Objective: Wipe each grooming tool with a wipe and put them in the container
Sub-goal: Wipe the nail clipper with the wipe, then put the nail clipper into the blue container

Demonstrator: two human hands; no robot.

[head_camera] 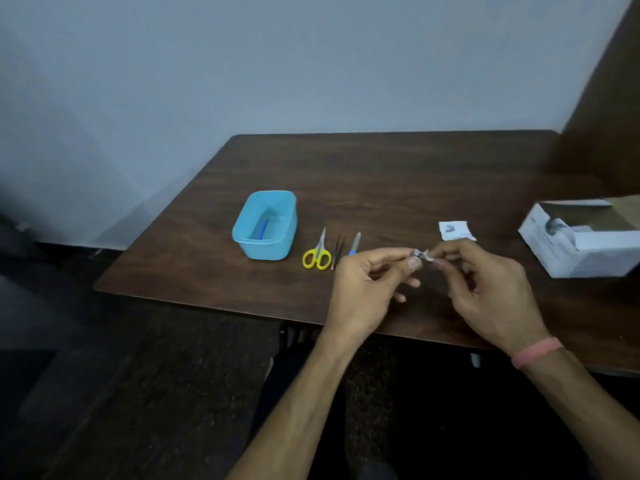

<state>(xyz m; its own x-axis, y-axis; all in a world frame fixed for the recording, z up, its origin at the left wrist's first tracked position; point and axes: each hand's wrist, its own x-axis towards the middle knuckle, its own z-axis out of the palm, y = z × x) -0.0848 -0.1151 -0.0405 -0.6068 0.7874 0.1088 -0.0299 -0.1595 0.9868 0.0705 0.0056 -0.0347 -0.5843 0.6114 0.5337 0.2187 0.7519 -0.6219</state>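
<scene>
Both hands meet above the table's front edge. My left hand point(374, 275) and my right hand point(485, 282) pinch a small white wipe packet point(423, 255) between fingertips, one on each end. To the left lie yellow-handled scissors point(317, 255), dark tweezers point(338, 250) and a blue-handled nail file point(355, 243), side by side on the table. The light blue container point(254, 242) stands left of them, with a blue-handled tool point(263, 229) lying inside.
A torn white wrapper point(455, 231) lies on the brown table point(381, 174) beyond my right hand. An open white cardboard box point(585, 244) sits at the right edge. A wall stands behind; dark floor lies to the left.
</scene>
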